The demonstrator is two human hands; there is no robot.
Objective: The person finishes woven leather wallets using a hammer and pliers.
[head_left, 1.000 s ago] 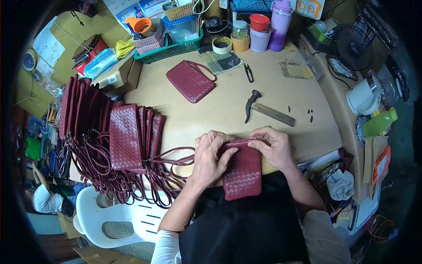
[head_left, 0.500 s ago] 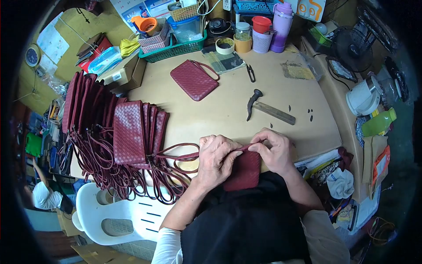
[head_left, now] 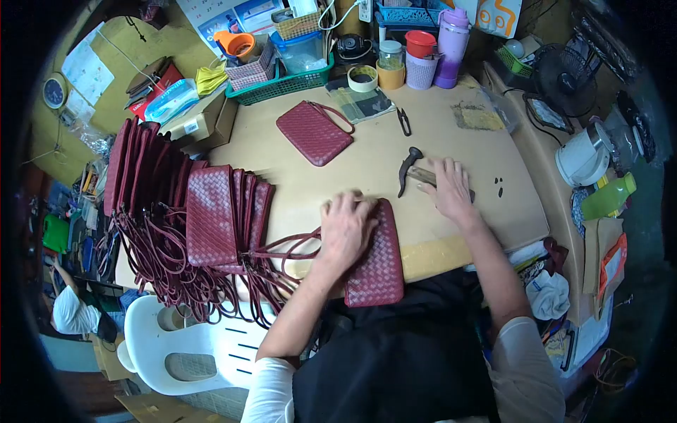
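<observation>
A burgundy woven pouch [head_left: 381, 264] lies at the table's near edge, against the black apron. My left hand [head_left: 345, 229] is closed on its upper left edge, with the fingertips partly hidden. To the right, my right hand [head_left: 449, 189] is closed over the wooden handle of a hammer [head_left: 409, 168], which lies on the table with its dark head to the left. Beside my left hand stands a row of similar woven pouches [head_left: 209, 215], their wrist straps [head_left: 211, 289] hanging over the edge.
Another burgundy pouch [head_left: 314, 132] lies farther back, near thread snips [head_left: 403, 122] and a tape roll [head_left: 362, 79]. Small dark bits [head_left: 500, 187] sit right of the hammer. Baskets [head_left: 282, 88] and a purple tumbler [head_left: 452, 49] line the back. A white chair [head_left: 190, 345] stands at left.
My right hand has left the pouch and moved right and up onto the hammer handle. The pouch now shows its woven face, with my left hand on its upper edge.
</observation>
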